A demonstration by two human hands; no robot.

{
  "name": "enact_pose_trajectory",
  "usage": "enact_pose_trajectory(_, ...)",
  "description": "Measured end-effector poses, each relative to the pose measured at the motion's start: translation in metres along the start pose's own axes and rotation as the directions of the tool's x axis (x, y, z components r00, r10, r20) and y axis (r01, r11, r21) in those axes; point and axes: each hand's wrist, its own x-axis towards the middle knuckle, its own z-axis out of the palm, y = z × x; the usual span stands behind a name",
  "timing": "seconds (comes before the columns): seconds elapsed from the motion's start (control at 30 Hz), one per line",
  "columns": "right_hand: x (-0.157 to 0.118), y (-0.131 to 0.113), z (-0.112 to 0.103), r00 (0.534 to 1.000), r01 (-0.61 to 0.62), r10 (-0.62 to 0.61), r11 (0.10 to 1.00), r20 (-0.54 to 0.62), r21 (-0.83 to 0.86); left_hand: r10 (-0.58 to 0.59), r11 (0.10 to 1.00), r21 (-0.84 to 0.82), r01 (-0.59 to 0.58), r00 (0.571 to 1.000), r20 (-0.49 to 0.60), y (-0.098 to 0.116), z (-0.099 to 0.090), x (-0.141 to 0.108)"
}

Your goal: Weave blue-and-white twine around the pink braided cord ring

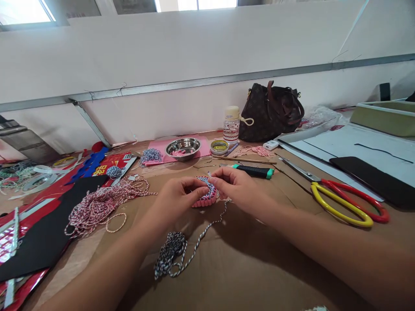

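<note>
My left hand (181,192) is closed on the near left side of a small rounded piece (205,202) with pink segments round its side and black-and-white cord woven over its top. At its right edge my right hand (236,183) pinches a small thin pale thing (209,174), whose kind I cannot make out. The fingers hide part of the woven piece. From below the right hand a black-and-white cord (207,228) runs down to a loose bundle (171,248) on the brown board. Red-and-white cord (94,207) lies heaped left of my left hand.
Ahead stand a metal bowl (183,149) with pink pieces, a round tin (219,147) and a bottle (231,125). A green-and-black cutter (254,171) lies beyond my right hand. Large scissors (343,203) and a black phone-like slab (372,179) lie right; a dark handbag (272,112) stands behind.
</note>
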Motion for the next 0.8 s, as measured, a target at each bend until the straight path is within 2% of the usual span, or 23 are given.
enact_pose_trajectory(0.13, -0.001, 0.001, 0.000, 1.000, 0.019, -0.019, 1.000, 0.000, -0.012, 0.064, 0.996, 0.072, -0.060, 0.997, -0.050, 0.004, 0.000, -0.002)
enact_pose_trajectory(0.27, 0.002, 0.007, 0.000, 1.000, 0.023, -0.023, 0.999, -0.001, 0.048, 0.051, 0.990, 0.131, -0.042, 0.997, -0.059, 0.003, 0.001, -0.002)
enact_pose_trajectory(0.33, 0.003, 0.009, 0.000, 1.000, 0.022, -0.022, 0.999, 0.006, 0.025, 0.007, 0.996, 0.090, -0.001, 0.997, -0.071, 0.003, 0.002, -0.001)
enact_pose_trajectory(0.43, 0.002, 0.010, 0.000, 0.999, 0.035, -0.035, 0.998, 0.002, -0.050, -0.072, 0.996, -0.057, 0.068, 0.995, -0.070, 0.002, 0.004, 0.000)
enact_pose_trajectory(0.5, 0.001, 0.009, 0.000, 0.999, 0.035, -0.032, 0.994, 0.030, -0.105, -0.047, 0.995, -0.086, 0.039, 0.995, -0.090, 0.001, 0.005, 0.001)
enact_pose_trajectory(0.57, 0.000, 0.008, 0.000, 0.998, 0.037, -0.027, 0.987, 0.060, -0.158, 0.072, 0.997, 0.032, -0.068, 0.986, -0.151, -0.001, 0.006, -0.001)
enact_pose_trajectory(0.63, 0.000, 0.007, 0.000, 0.997, 0.043, -0.027, 0.976, 0.077, -0.211, 0.264, 0.945, 0.247, -0.214, 0.946, -0.189, -0.003, 0.006, -0.003)
enact_pose_trajectory(0.73, -0.001, 0.006, 0.000, 0.995, 0.074, -0.051, 0.952, 0.088, -0.296, 0.510, 0.769, 0.511, -0.385, 0.851, -0.127, -0.007, 0.004, -0.006)
enact_pose_trajectory(0.8, -0.001, 0.005, 0.000, 0.993, 0.099, -0.070, 0.932, 0.094, -0.348, 0.594, 0.663, 0.605, -0.442, 0.802, -0.066, -0.008, 0.003, -0.008)
